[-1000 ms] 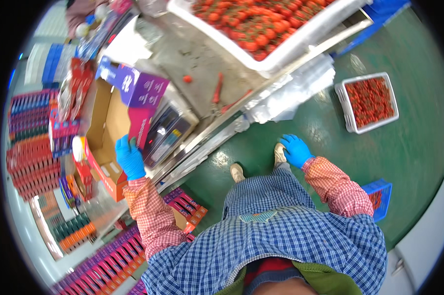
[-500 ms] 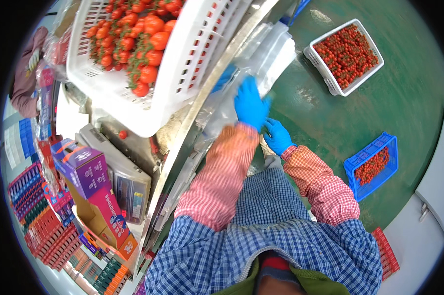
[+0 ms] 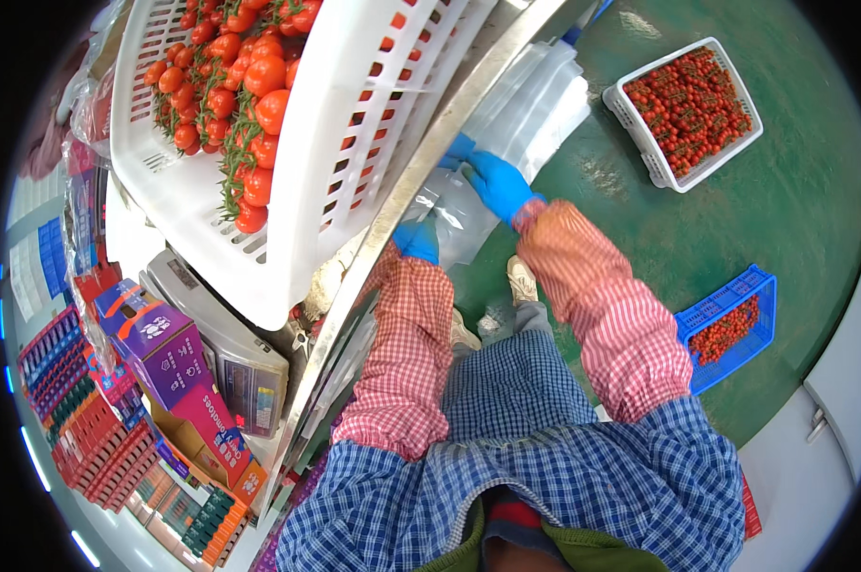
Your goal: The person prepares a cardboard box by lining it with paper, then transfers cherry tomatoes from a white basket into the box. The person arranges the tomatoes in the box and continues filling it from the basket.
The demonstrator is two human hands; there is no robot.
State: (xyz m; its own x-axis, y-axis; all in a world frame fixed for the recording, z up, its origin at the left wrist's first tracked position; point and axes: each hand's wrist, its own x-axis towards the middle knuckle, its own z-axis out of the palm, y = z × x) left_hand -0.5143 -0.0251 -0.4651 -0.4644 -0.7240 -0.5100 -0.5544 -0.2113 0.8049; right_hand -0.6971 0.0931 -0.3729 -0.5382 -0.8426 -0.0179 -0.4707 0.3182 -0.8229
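My right hand (image 3: 497,186), in a blue glove, reaches among clear plastic sheets (image 3: 526,105) beside the metal table edge (image 3: 397,205); its fingers curl at a blue thing (image 3: 455,145) too hidden to name. My left hand (image 3: 416,238), also gloved, is lower, beside the same sheets, its fingers hidden. Just left of the edge, a tilted white perforated crate (image 3: 311,257) holds vine cherry tomatoes (image 3: 221,100).
A purple printed cardboard box (image 3: 168,372) and a scale (image 3: 249,381) are at left, beyond them stacks of coloured cartons (image 3: 82,439). On the green floor stand white (image 3: 664,170) and blue (image 3: 730,367) tomato crates. A co-worker's sleeve (image 3: 49,153) shows top left.
My left hand left the cardboard box, went up to the plastic sheets, then drew lower. My right hand has risen to the sheets. The view has shifted, bringing the tomato crate nearer.
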